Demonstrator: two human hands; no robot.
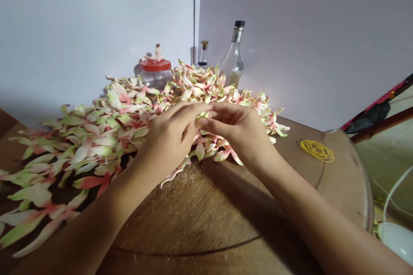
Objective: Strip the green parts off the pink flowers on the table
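My left hand (176,131) and my right hand (237,126) meet at the fingertips over the middle of the table. Between the pinched fingers shows the pale green and white tip of a flower (202,115); most of it is hidden by the fingers. Both hands are closed around it. Behind and to the left spreads a large heap of flowers (100,142) with pink centres and white petals with green edges. A pale petal (176,173) lies just below my left hand, and a flower with pink and white petals (228,152) sits under my right fingers.
A round wooden table (193,215) carries everything, with fine crumbs on its surface. At the back stand a jar with a red lid (155,65), a small corked bottle (203,56) and a taller glass bottle (232,60). Yellow rubber bands (317,151) lie at the right. Walls close off the back.
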